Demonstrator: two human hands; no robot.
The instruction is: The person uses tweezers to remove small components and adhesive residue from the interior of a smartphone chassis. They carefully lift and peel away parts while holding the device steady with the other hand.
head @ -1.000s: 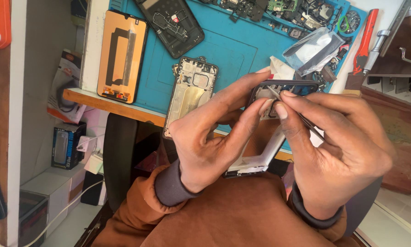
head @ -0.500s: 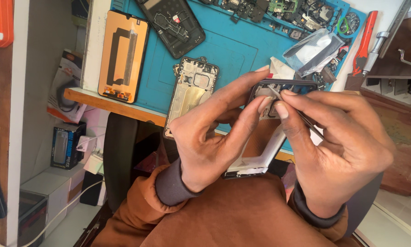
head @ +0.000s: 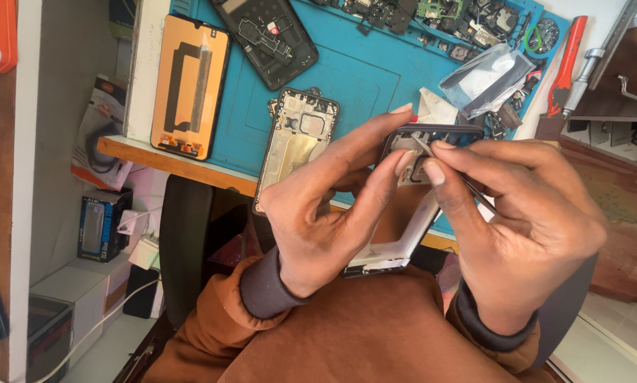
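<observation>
My left hand (head: 329,213) grips an opened phone body (head: 403,213) with a copper-coloured inner face, held above my lap at the bench edge. My right hand (head: 524,220) pinches thin metal tweezers (head: 421,147) whose tip rests inside the phone's upper end, close to my left fingertips. Much of the phone is hidden behind both hands. A second bare phone frame (head: 296,145) lies on the blue work mat (head: 375,71) just left of my left hand.
An orange-backed screen panel (head: 189,86) lies at the bench's left edge. A black phone back (head: 265,35) sits further back. Several small parts and circuit boards (head: 460,18), a clear plastic bag (head: 485,74) and a red-handled tool (head: 567,64) crowd the mat's far right. Boxes stand below left.
</observation>
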